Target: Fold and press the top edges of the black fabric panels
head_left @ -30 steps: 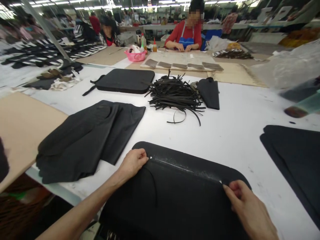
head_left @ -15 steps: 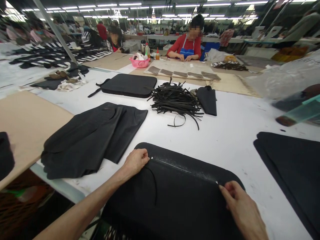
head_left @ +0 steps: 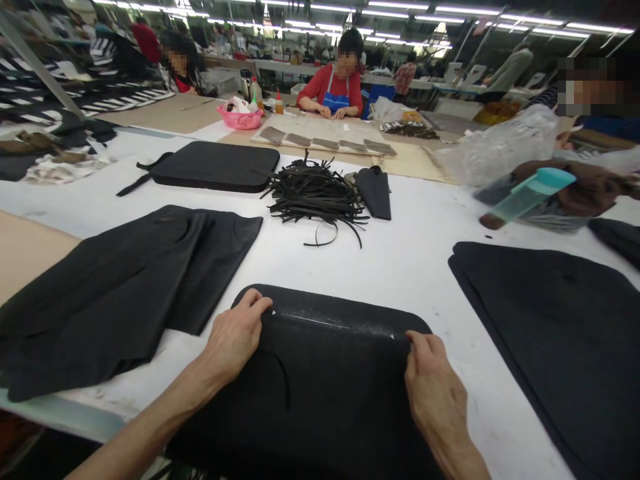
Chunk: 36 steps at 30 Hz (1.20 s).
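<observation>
A black fabric panel (head_left: 330, 393) with rounded far corners lies in front of me on the white table (head_left: 410, 260). A glossy strip (head_left: 335, 317) runs along its far edge. My left hand (head_left: 235, 337) pinches the upper layer of the panel at its left end, fingers closed on the fabric. My right hand (head_left: 433, 390) grips the same layer at the right end of the strip, fingers curled onto it.
A stack of black fabric pieces (head_left: 120, 293) lies to the left, another black piece (head_left: 560, 340) to the right. Further back are a pile of black straps (head_left: 315, 193), a black padded case (head_left: 215, 167) and a teal-capped bottle (head_left: 525, 197). A person in red (head_left: 333, 87) works at the far side.
The view has swung right and the panel now sits squarer to me. My right hand has moved left along the far edge, nearer my left hand. Both still hold the fabric.
</observation>
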### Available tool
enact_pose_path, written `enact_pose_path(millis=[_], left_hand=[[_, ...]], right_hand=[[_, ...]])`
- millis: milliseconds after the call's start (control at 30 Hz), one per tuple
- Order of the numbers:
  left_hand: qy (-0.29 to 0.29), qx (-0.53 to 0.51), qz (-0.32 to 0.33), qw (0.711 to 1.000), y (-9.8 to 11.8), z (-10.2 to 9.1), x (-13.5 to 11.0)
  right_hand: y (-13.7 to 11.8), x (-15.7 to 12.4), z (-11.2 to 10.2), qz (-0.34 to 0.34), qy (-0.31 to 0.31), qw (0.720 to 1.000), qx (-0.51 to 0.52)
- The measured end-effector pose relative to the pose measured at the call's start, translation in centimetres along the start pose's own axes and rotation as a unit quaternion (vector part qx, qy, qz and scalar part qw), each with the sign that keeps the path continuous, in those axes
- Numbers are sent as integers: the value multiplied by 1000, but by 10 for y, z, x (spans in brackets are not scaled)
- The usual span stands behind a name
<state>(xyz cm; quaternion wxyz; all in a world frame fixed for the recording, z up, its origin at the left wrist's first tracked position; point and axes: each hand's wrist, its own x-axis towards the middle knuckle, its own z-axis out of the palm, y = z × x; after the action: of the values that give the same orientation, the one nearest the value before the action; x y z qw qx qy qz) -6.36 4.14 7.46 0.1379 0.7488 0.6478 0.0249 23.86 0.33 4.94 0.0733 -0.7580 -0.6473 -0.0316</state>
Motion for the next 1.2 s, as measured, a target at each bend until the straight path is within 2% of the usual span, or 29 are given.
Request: enact_pose_path(millis=[67, 133, 200, 267, 367, 500, 667, 800, 967, 1067, 1200], left_hand=[[-30, 38, 98, 994, 15, 4, -6], [-66, 63, 200, 975, 34, 15, -8], [-78, 87, 244, 963, 49, 29, -5], [-75, 109, 239, 962, 56, 42, -1], [-78, 104, 237, 963, 52, 51, 3], [-82, 85, 238, 964, 46, 49, 2], [-75, 92, 248, 961, 51, 44, 0], [-66, 100, 246, 962, 38, 37, -6], [-38, 128, 177, 975, -4, 33, -19], [-19, 128, 138, 982, -24, 36, -24], [0, 111, 112, 987, -30, 39, -26]], right_hand=[[-16, -6, 1, -94, 21, 995, 11], [-36, -11, 5, -192, 24, 981, 21], [-52, -14, 12, -238, 18, 971, 9], [-60, -15, 18, -257, 11, 966, -10], [-58, -16, 24, -281, 10, 960, -18], [-57, -17, 23, -275, 20, 961, -26], [-64, -19, 21, -292, 19, 955, -51], [-40, -22, 30, -319, 42, 946, -38], [5, -23, 39, -303, 64, 950, -41], [23, -23, 37, -281, 58, 957, -46], [32, -22, 37, -263, 49, 962, -45]])
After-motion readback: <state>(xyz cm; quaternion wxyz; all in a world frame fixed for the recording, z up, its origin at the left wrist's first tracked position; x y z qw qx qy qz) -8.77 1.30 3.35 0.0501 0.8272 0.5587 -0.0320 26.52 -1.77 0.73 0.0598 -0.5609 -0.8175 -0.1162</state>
